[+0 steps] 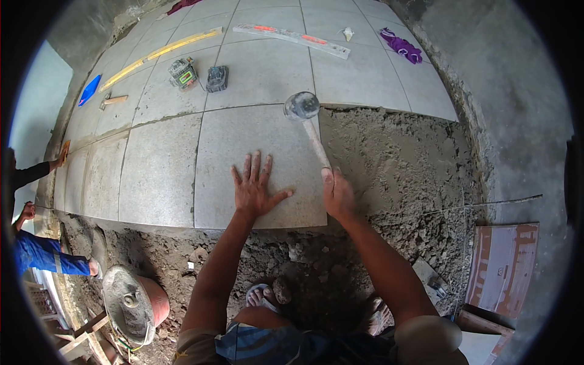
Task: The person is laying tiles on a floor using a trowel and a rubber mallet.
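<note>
A bare left hand (pixel 252 193), fingers and thumb spread wide, rests on a large, square, pale-grey tile (pixel 216 155), while a bare right hand (pixel 338 193) wraps the lower end of a wooden-handled mallet (pixel 315 143) with a rounded dark-grey head (pixel 302 107). The head is at the tile's far right corner, though the overhead view leaves unclear whether the two touch. Rough grey mortar (pixel 407 164) borders the tile's right edge; dark, crumbly soil (pixel 322 271) lies beyond its near one. The tile looks heavy, stiff and brittle, best gripped by opposite edges, clear of its chip-prone corners; the mallet, likely head-heavy, suits a low handle grip.
</note>
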`<control>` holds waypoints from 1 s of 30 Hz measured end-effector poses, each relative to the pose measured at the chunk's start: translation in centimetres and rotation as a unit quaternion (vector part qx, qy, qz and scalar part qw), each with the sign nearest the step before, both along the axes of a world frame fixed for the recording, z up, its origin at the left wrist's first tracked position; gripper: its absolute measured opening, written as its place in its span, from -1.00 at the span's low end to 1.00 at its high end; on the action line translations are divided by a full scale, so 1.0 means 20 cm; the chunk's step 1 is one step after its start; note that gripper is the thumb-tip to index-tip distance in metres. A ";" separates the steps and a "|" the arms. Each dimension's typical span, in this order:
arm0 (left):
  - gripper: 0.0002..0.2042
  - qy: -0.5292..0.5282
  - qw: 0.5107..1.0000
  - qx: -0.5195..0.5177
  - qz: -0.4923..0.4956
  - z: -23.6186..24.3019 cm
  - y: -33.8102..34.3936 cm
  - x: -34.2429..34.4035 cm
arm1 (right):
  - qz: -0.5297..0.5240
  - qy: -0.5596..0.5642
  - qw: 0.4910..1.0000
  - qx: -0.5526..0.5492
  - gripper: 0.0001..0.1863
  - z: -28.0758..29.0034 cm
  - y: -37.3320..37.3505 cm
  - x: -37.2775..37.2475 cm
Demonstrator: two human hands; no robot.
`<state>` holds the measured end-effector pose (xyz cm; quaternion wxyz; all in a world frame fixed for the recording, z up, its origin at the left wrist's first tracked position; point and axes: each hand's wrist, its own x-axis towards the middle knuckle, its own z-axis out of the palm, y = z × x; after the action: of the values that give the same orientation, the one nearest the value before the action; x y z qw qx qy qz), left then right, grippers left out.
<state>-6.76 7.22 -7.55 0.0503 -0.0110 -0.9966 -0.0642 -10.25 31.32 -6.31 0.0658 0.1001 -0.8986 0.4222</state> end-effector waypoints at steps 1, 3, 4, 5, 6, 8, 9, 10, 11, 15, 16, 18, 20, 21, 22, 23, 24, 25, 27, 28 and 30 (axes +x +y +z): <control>0.11 0.002 1.000 0.003 -0.001 0.00 0.00 -0.01 | -0.012 0.000 1.000 0.000 -0.52 -0.01 -0.01 -0.01; 0.11 0.008 1.000 0.007 0.004 0.00 0.00 -0.01 | 0.006 -0.125 0.981 0.150 -0.52 -0.02 -0.03 0.00; 0.11 0.008 1.000 0.010 0.006 0.00 0.00 0.00 | 0.024 -0.125 0.980 0.153 -0.52 -0.02 -0.03 0.01; 0.11 0.005 1.000 0.008 0.005 0.00 0.00 0.00 | 0.023 -0.092 0.990 0.100 -0.52 -0.02 -0.04 0.01; 0.11 0.010 1.000 0.008 0.007 0.01 0.00 0.00 | 0.031 -0.025 0.999 0.030 -0.53 -0.02 -0.05 0.02; 0.10 0.011 1.000 0.009 0.007 0.01 0.01 0.00 | 0.024 -0.090 0.992 0.091 -0.53 0.00 -0.06 0.03; 0.10 0.012 1.000 0.019 0.005 0.01 0.01 -0.01 | 0.023 -0.136 0.980 0.145 -0.53 0.01 -0.07 0.03; 0.10 0.015 0.999 0.030 0.005 0.01 0.01 -0.01 | 0.028 -0.112 0.984 0.137 -0.53 0.02 -0.09 0.03; 0.09 0.021 0.999 0.031 0.006 0.00 0.00 0.00 | 0.032 -0.076 0.992 0.092 -0.55 0.04 -0.10 0.04; 0.12 0.014 0.980 0.191 0.049 -0.02 -0.11 0.04 | 0.071 0.012 0.993 -0.097 -0.61 0.12 -0.19 0.13; 0.12 0.067 0.979 0.185 0.050 -0.03 -0.18 0.07 | 0.083 0.018 0.991 -0.102 -0.61 0.13 -0.22 0.16; 0.16 -0.005 0.968 0.002 0.251 -0.06 -0.27 0.16 | 0.076 -0.010 0.974 -0.213 -0.65 0.15 -0.24 0.23; 0.04 -0.043 0.929 -0.014 0.367 -0.09 -0.40 0.26 | 0.097 -0.002 0.987 -0.126 -0.67 0.15 -0.26 0.27; 0.03 -0.015 0.937 0.004 0.350 -0.11 -0.43 0.28 | 0.118 -0.025 0.991 -0.056 -0.68 0.14 -0.27 0.29; 0.02 -0.002 0.939 0.005 0.343 -0.12 -0.45 0.31 | 0.137 -0.006 0.989 -0.060 -0.68 0.14 -0.28 0.30; 0.02 -0.009 0.934 0.012 0.357 -0.13 -0.45 0.33 | 0.155 -0.017 0.987 0.030 -0.68 0.14 -0.29 0.31; 0.03 0.009 0.936 0.012 0.353 -0.14 -0.46 0.33 | 0.171 -0.022 0.978 0.119 -0.68 0.13 -0.30 0.30; 0.03 0.034 0.940 0.035 0.338 -0.14 -0.46 0.32 | 0.181 -0.021 0.976 0.120 -0.68 0.13 -0.30 0.31; 0.03 0.021 0.935 0.012 0.354 -0.14 -0.46 0.30 | 0.166 0.017 0.985 -0.042 -0.64 0.12 -0.31 0.31; 0.03 0.005 0.934 0.003 0.359 -0.13 -0.45 0.30 | 0.171 0.009 0.985 -0.038 -0.64 0.12 -0.31 0.31; 0.04 0.009 0.930 0.014 0.367 -0.12 -0.45 0.29 | 0.197 -0.039 0.977 0.076 -0.62 0.10 -0.31 0.32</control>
<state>-0.89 -1.77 -9.92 0.0794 0.3554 -0.9297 -0.0553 -3.83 25.20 -4.33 -0.0618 0.2633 -0.8924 0.3613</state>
